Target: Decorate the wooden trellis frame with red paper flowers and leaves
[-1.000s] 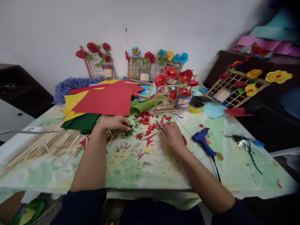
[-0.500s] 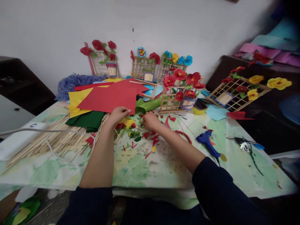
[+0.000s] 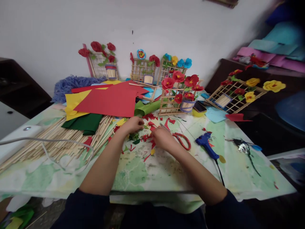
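My left hand (image 3: 135, 125) is low over the middle of the table, fingers curled together, with a small green paper scrap (image 3: 145, 127) by its fingertips. To its right my right hand (image 3: 163, 137) is bent down with closed fingers among red paper scraps (image 3: 145, 137). What either hand pinches is hidden or too small to make out. Green trimmings (image 3: 133, 136) lie just below my left hand. Red-handled scissors (image 3: 183, 141) rest to the right of my right hand, their blades pointing toward it. Behind the hands lies a rolled green sheet (image 3: 147, 108).
Large red paper (image 3: 107, 101) and dark green paper (image 3: 83, 124) lie on thin sticks (image 3: 47, 143) at the left. A white power strip (image 3: 21, 140) has a looping cable. Stick trellises with paper flowers (image 3: 171, 105) stand behind. A blue glue gun (image 3: 206, 144) lies right.
My left hand has moved right, off the yellow and red scraps. My right hand has come nearer and slightly right, toward the scissors. The view has shifted a little.
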Tool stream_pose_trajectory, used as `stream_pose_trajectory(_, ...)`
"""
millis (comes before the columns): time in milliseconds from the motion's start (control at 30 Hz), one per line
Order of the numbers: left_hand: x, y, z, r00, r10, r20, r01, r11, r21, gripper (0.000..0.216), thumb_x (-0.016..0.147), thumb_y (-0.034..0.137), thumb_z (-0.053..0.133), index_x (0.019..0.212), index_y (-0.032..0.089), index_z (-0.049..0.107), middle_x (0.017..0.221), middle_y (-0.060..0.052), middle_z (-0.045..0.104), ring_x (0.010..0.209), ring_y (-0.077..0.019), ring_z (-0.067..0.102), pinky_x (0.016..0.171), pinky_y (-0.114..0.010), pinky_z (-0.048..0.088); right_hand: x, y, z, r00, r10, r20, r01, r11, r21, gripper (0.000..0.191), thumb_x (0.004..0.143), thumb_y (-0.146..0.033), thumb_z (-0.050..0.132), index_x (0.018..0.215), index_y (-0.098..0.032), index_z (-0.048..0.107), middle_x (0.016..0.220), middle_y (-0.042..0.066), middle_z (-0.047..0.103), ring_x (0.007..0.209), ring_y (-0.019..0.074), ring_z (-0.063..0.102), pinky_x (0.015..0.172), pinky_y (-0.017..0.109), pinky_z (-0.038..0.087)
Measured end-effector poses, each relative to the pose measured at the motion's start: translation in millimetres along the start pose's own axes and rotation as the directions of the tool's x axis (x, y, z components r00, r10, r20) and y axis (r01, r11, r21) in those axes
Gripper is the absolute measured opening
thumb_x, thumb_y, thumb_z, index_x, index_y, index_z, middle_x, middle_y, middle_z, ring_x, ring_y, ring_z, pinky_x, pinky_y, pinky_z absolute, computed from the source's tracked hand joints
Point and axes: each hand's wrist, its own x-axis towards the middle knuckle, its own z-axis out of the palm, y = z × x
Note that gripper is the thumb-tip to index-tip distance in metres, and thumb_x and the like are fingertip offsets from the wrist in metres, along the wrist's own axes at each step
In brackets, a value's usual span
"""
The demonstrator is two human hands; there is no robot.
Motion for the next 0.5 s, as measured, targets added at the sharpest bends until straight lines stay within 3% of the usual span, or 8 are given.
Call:
stream_pose_trajectory(100,4,0,8,0.999,0.051,0.012,-0.052,0.993,0.104,0.009,0.067,0.024,0.062,0.07,0.017,0.064,0.071,-0.004,0.063,0.068,-0.0176,0.056,0.061,-0.027,0.038,-9,-7,7,0.994,-0.03,-0.109,0.042,0.993,0.109,0.016,0.086,-0.025,0.056,0.083,-0.016,0.068,0.088,0.011,0.069,0.091,0.0231,0.059,0.083,0.031,0.04)
stream_pose_trajectory(233,4,3,7,0.999,0.036,0.015,-0.037,0.994,0.101,0.004,0.069,0.022,0.059,0.068,0.018,0.059,0.066,-0.002,0.059,0.063,-0.0157,0.052,0.058,-0.026,0.036,-16,-5,20,0.961,0.025,-0.274,0.052,0.961,0.27,0.014,0.087,-0.024,0.054,0.084,-0.017,0.067,0.085,0.008,0.067,0.089,0.0209,0.058,0.086,0.032,0.041)
stream_pose_trajectory(300,0,13,4,0.999,0.024,-0.021,-0.023,0.998,0.051,0.005,0.071,0.023,0.057,0.071,0.018,0.058,0.068,-0.001,0.059,0.063,-0.0156,0.052,0.058,-0.026,0.036,-17,0,26,0.924,0.103,-0.368,0.031,0.94,0.341,0.017,0.087,-0.024,0.054,0.097,-0.017,0.065,0.094,0.009,0.067,0.093,0.0221,0.057,0.089,0.034,0.041)
stream_pose_trajectory(400,-8,37,7,0.994,0.095,-0.051,-0.1,0.989,-0.105,0.009,0.073,0.026,0.057,0.07,0.018,0.056,0.069,-0.002,0.059,0.065,-0.0155,0.052,0.059,-0.026,0.038,-16,9,30,0.84,0.237,-0.488,-0.017,0.91,0.413,0.039,0.086,-0.03,0.056,0.121,-0.012,0.056,0.114,0.015,0.062,0.107,0.0272,0.053,0.094,0.04,0.04)
stream_pose_trajectory(500,-13,60,17,0.975,0.221,0.031,-0.205,0.944,-0.259,0.01,0.076,0.027,0.057,0.073,0.017,0.058,0.07,-0.003,0.062,0.066,-0.0154,0.055,0.061,-0.026,0.041,-14,19,30,0.845,0.28,-0.456,-0.032,0.877,0.479,0.036,0.088,-0.032,0.053,0.116,-0.012,0.06,0.105,0.014,0.065,0.099,0.0266,0.057,0.086,0.037,0.043)
